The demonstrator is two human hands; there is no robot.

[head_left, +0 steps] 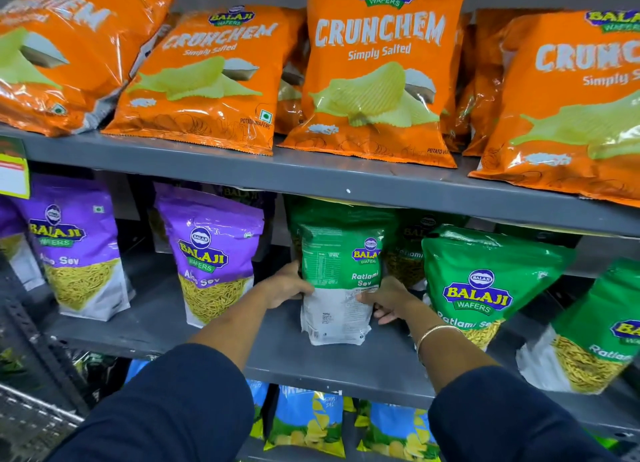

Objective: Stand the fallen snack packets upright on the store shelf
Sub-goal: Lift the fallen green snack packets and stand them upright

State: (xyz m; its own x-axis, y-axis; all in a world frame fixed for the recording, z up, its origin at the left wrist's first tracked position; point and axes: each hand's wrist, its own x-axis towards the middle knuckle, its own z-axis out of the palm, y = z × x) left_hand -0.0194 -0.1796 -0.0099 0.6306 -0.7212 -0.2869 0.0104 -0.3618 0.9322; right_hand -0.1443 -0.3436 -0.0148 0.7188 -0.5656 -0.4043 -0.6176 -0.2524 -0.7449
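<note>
You've got the green packet [341, 281] standing on the middle shelf [284, 354], between the purple packet [211, 254] on its left and another green packet [481, 281] on its right, with its top close under the shelf above. It looks like a soft plastic pouch, light for its size, with loose crunchy contents that will likely shift and slump if you tip it — so treat it gently and don't squeeze the middle hard. The film looks glossy and may slide in your grip; the side edges low down, near the white base, seem the best place to hold, and that's where you are. Your left hand [285, 285] is curled against the packet's left edge, fingers wrapped around toward the back. Your right hand [388, 300] is closed on the right edge — thumb across the front, fingers tucked behind. Both hands grip the same packet, neither one open. The base sits on the shelf and the pouch looks roughly upright, turned slightly so part of its printed side panel faces you.
</note>
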